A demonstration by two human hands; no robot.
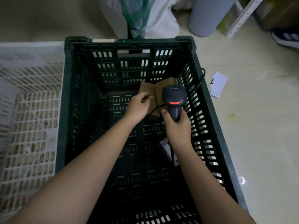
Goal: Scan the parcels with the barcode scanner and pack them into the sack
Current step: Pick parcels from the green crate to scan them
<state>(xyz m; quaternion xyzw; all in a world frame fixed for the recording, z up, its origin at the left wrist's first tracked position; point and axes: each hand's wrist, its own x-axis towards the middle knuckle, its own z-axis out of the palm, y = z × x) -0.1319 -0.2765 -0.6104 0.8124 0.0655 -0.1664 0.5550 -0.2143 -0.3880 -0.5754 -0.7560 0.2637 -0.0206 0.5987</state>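
Two brown cardboard parcels (152, 89) lie at the far right of the black slatted crate's (69, 88) floor. My left hand (137, 107) reaches down to the nearer parcel, its fingers curled at the parcel's left edge. My right hand (177, 126) grips the handle of a black barcode scanner (174, 98). The scanner's red light is lit and its head hangs over the parcels. Its cable runs down past my wrist. A white and green sack (145, 16) stands behind the crate.
A white slatted crate (30, 110) stands to the left of the black one. A grey cylinder (208, 15), a metal shelf post (242, 16) and a blue shoe (286, 38) are at the back right. A paper slip (218, 84) lies on the pale floor.
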